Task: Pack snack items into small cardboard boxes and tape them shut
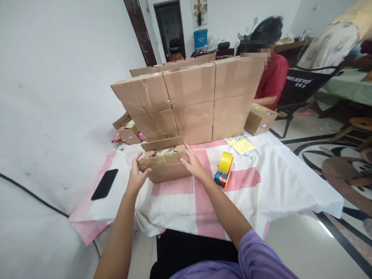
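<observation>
A small open cardboard box sits on the white and pink tablecloth in front of me, with shiny packets showing inside. My left hand holds the box's left end, fingers curled over the near flap. My right hand rests on the right end, fingers spread along the flap's edge and top.
A wall of stacked taped cartons stands just behind the box. A yellow tape dispenser lies to the right, a black phone to the left, a yellow sheet further back. A person in red sits behind the cartons; another sits far back.
</observation>
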The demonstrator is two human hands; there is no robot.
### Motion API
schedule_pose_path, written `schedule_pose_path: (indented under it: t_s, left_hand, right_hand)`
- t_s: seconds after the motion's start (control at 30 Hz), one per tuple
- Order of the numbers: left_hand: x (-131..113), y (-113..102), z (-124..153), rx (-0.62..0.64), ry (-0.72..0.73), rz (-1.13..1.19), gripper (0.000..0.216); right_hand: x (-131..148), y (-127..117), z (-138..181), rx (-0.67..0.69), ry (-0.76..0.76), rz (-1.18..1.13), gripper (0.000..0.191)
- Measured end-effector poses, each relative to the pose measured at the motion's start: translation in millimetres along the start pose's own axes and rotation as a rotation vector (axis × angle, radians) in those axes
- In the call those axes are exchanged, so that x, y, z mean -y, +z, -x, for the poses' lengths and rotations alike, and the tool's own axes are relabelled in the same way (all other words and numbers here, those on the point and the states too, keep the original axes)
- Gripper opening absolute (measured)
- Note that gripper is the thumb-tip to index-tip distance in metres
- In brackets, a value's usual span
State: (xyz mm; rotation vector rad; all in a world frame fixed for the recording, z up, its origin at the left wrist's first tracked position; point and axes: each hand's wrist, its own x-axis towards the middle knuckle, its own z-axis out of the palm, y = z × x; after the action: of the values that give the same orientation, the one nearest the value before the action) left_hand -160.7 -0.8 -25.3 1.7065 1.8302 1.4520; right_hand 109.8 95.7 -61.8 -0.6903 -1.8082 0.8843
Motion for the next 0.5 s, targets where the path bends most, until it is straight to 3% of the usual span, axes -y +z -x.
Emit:
schedule_pose_path:
  t_s: [0.1, 0.23, 0.3, 0.4, 0.5]
  left_hand:
    - [-4.9, 15.5, -1.5, -0.003, -0.112, -0.081, 0.067]
    - [-24.3, 24.6, -6.0, -0.12, 0.02, -0.332, 0.069]
    - [-33.0, 27.1, -6.1, -0.087, 0.1, -0.477, 0.064]
    - [-45.5, 33.0, -4.8, 0.134, 0.205, -0.581, 0.048]
    - [-59.0, 42.5, -3.7, 0.254, 0.182, -0.63, 0.051]
  right_hand:
    - [1.8, 3.3, -6.0, -0.049, 0.054, -0.193, 0.071]
    - [-1.8, -0.9, -14.4, -0.048, 0.071, -0.295, 0.085]
    - [-3.8, -6.4, -16.9, -0.032, 0.041, -0.194, 0.077]
    - [1.2, -12.7, -18.4, -0.007, -0.03, 0.074, 0.05]
    - [22.1, -17.7, -12.6, -0.01, 0.001, 0.291, 0.03]
